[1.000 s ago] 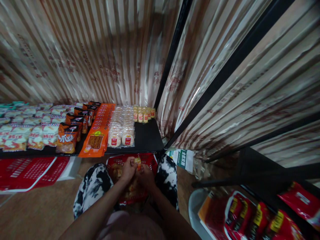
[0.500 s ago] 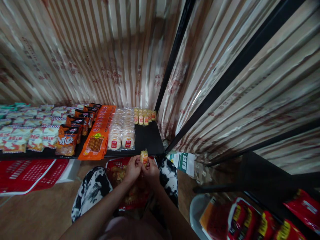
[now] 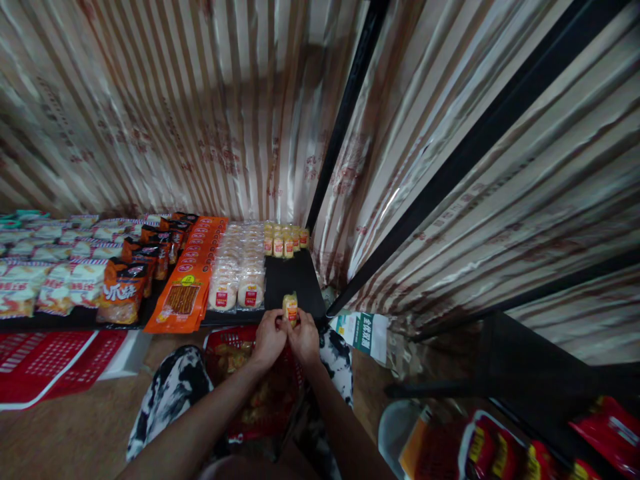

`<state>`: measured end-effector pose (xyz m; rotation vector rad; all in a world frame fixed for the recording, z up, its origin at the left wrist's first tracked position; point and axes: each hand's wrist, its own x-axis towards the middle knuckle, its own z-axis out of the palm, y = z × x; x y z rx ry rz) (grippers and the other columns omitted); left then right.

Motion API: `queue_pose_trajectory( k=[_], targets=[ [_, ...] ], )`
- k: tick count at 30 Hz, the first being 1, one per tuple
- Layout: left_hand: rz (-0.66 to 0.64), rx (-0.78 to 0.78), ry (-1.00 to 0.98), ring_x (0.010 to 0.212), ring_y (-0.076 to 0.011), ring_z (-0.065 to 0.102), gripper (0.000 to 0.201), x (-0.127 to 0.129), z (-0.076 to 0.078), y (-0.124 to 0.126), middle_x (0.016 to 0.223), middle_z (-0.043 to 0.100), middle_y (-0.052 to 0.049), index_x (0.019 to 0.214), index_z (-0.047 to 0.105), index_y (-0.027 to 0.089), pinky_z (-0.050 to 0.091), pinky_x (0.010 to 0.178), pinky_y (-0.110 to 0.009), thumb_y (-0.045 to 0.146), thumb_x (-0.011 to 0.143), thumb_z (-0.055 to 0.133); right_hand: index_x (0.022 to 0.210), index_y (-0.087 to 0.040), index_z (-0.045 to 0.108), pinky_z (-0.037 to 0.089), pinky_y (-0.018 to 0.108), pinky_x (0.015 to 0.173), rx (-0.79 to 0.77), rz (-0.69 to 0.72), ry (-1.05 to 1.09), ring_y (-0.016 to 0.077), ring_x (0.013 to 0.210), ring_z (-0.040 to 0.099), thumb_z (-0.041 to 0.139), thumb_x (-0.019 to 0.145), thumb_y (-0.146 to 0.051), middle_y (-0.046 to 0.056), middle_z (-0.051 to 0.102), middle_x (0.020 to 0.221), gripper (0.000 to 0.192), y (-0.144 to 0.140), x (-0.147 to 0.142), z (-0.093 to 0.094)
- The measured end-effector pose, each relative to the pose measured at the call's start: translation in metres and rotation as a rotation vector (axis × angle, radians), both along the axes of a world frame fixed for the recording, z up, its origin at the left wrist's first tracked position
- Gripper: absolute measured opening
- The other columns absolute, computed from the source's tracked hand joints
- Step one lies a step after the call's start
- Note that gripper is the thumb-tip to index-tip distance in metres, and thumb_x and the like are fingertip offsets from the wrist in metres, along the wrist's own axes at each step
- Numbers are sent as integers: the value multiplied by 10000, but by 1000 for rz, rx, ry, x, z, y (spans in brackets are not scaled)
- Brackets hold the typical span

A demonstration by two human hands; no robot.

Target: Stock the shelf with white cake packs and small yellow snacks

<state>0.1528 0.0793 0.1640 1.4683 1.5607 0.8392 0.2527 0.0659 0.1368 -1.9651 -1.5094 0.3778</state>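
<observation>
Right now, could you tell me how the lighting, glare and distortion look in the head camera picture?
In the head view, light is dim; glare streaks the striped foil curtain; wide-angle distortion bends the black shelf posts and blurs the red packets at the lower right corner; both hands, left hand and right hand, and the small yellow packet stay fairly sharp.

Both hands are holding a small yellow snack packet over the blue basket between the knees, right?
Not quite: the head view shows the basket is red, not blue. Both the left hand and right hand do hold the small yellow snack packet above it.
</observation>
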Motion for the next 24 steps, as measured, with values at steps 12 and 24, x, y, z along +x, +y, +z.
queue_pose_trajectory(
  k=[12, 24],
  targets=[
    [-30, 12, -29, 922, -152, 578, 268, 24, 4, 34, 995, 607, -65, 1015, 610, 169, 441, 885, -268, 134, 767, 515, 1167, -97, 548, 528, 278, 696, 65, -65, 305, 158, 703, 629, 456, 790, -213, 148, 566, 1051, 405, 37, 14, 0],
    [-43, -85, 12, 1100, -161, 543, 334, 46, 14, 66, 1185, 591, -95, 1125, 580, 138, 374, 992, -244, 192, 820, 456, 1179, -93, 573, 494, 340, 812, 158, -127, 270, 213, 876, 603, 433, 772, -217, 159, 595, 1057, 447, 72, 23, -15]
  ],
)
